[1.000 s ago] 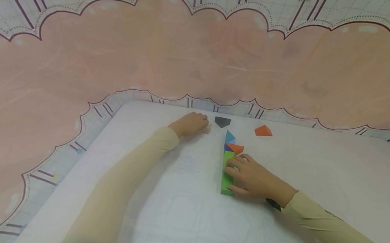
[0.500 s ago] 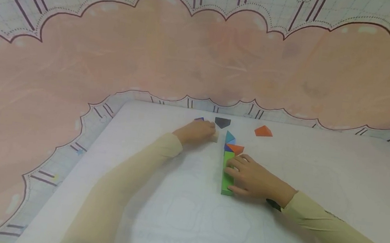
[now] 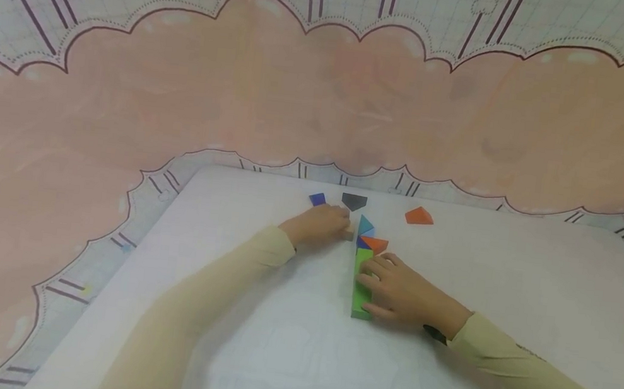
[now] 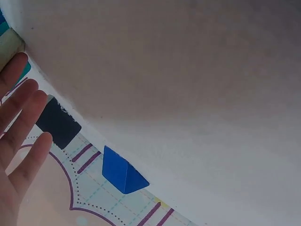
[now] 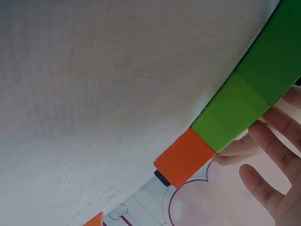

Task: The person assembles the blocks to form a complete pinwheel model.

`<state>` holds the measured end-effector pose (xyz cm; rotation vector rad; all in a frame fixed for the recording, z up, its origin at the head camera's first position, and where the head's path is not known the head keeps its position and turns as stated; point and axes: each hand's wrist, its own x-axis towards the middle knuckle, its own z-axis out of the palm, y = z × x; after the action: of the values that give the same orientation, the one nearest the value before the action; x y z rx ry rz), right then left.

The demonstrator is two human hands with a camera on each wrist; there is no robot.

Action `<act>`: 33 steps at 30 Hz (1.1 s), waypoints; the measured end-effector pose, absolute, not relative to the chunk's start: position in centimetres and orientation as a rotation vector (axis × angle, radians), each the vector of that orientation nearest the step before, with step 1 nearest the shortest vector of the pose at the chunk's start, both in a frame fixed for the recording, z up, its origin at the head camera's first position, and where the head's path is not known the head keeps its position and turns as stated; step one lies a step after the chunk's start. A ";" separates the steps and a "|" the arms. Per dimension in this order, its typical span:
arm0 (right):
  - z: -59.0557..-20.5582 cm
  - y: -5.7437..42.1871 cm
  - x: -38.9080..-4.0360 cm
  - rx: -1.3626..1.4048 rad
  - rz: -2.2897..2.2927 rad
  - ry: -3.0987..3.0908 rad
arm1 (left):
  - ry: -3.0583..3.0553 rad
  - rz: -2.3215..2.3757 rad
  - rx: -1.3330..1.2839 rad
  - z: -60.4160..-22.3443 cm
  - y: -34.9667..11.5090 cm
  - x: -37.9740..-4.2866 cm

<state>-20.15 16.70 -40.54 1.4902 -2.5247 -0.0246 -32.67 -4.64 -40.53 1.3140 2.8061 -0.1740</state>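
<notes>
My left hand [image 3: 317, 225] pinches a pale wooden block [image 3: 348, 234], just left of a row of coloured blocks. In the left wrist view that block [image 4: 10, 46] lies at the index fingertip, while the other fingers stretch out; the thumb is hidden. The row holds a teal triangle [image 3: 364, 225], a light blue piece, a dark blue piece [image 3: 361, 243], an orange triangular block [image 3: 378, 245] and a green stretch [image 3: 360, 288]. Against the right side of the green, my right hand [image 3: 407, 293] rests its fingers. The right wrist view shows light green [image 5: 231, 112] and dark green [image 5: 275, 52] blocks abutting.
On the white tabletop [image 3: 273, 342], a blue block [image 3: 318, 199] and a black five-sided block [image 3: 354, 201] lie beyond the left hand. Another orange block [image 3: 419, 216] sits at the back right. A patterned peach cloth [image 3: 300, 92] hangs or lies behind the table.
The left hand has carried the pale block rightward and nearer to me, beside the row. That uncovers the blue block behind it. The right hand keeps its place; the head view tilts slightly.
</notes>
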 end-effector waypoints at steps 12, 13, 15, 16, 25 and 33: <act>-40.5 16.7 -20.0 1.504 -0.015 -2.485 | 2.809 -0.189 1.320 -39.9 -4.2 -31.9; -40.5 16.7 -20.0 1.504 -0.016 -2.484 | 2.809 -0.194 1.324 -39.8 -4.2 -31.8; -40.5 16.7 -20.0 1.504 -0.018 -2.484 | 2.808 -0.210 1.336 -39.8 -4.1 -31.8; -40.5 16.7 -20.0 1.503 -0.019 -2.485 | 2.809 -0.219 1.343 -39.8 -4.1 -31.8; -40.4 16.6 -20.0 1.495 -0.042 -2.516 | 2.816 -0.252 1.343 -40.0 -4.0 -31.8; -40.4 16.6 -20.0 1.499 -0.033 -2.519 | 2.817 -0.188 1.274 -40.1 -4.4 -32.3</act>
<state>-19.98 16.59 -40.41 1.4989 -2.5188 -0.0326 -32.26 -4.40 -40.10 1.2735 2.8173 -0.1884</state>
